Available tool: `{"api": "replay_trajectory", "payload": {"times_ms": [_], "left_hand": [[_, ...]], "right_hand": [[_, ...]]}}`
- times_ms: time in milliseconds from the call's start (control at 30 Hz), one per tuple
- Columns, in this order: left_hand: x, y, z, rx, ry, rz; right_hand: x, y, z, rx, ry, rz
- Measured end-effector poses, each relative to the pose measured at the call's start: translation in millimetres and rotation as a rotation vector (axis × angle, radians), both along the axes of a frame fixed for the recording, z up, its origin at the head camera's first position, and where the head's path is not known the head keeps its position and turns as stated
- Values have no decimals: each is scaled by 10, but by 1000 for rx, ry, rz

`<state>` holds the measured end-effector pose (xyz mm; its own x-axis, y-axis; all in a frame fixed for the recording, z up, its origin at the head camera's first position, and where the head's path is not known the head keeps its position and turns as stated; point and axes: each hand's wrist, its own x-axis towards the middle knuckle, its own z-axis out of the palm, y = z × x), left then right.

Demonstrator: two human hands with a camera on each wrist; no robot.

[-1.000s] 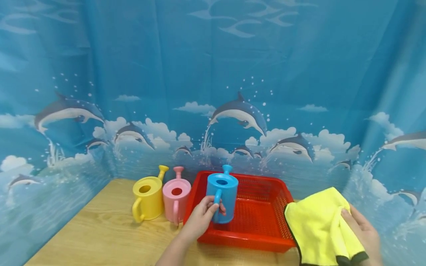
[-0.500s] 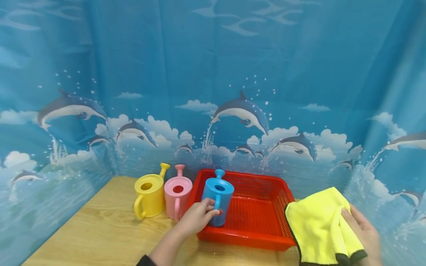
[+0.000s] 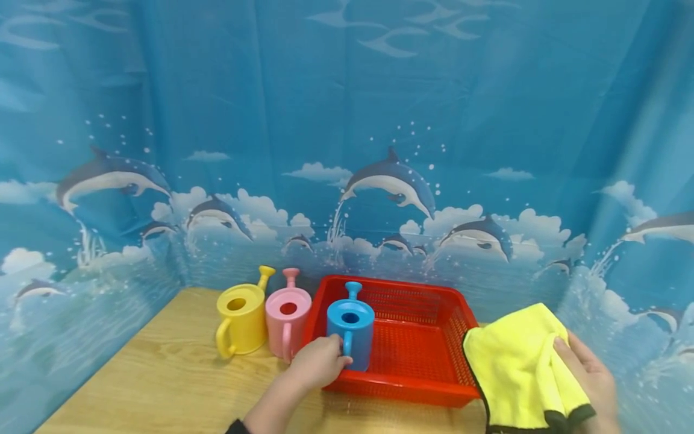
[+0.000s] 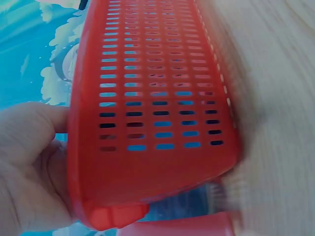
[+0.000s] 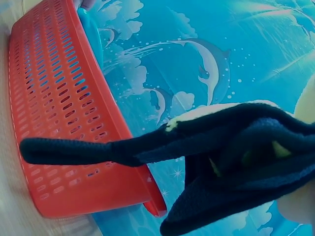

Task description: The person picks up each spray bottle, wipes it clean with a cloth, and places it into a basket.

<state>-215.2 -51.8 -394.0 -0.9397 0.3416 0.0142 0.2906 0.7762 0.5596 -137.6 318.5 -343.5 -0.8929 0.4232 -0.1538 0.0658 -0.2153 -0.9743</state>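
A blue watering can stands upright in the near left part of the red basket. My left hand reaches over the basket's near left rim and grips the can's handle. In the left wrist view, the basket's slotted wall hides the fingers of that hand. My right hand pinches a yellow cloth with dark edging, held up at the basket's right side. The right wrist view shows the cloth's dark edge close up, hiding most of that hand.
Left of the basket, a pink watering can and a yellow watering can stand side by side on the wooden table. A blue dolphin-print curtain hangs behind the table.
My left hand has lowered the blue watering can, shifting it slightly left and nearer within the basket. The right hand and cloth have stayed almost still.
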Motion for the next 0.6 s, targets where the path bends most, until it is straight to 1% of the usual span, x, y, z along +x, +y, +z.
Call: {"api": "replay_trajectory", "payload": {"times_ms": [100, 233, 333, 467, 600], "left_hand": [[26, 8, 26, -5, -11, 23], [41, 24, 53, -8, -48, 43], [49, 30, 55, -11, -65, 58], [51, 37, 52, -11, -69, 77], [57, 51, 63, -23, -52, 99]], "right_hand": [[-4, 13, -9, -6, -2, 17], [-1, 38, -25, -3, -10, 36], [6, 55, -39, 12, -7, 46], [2, 63, -37, 9, -4, 43], [-4, 50, -8, 21, -23, 34]]}}
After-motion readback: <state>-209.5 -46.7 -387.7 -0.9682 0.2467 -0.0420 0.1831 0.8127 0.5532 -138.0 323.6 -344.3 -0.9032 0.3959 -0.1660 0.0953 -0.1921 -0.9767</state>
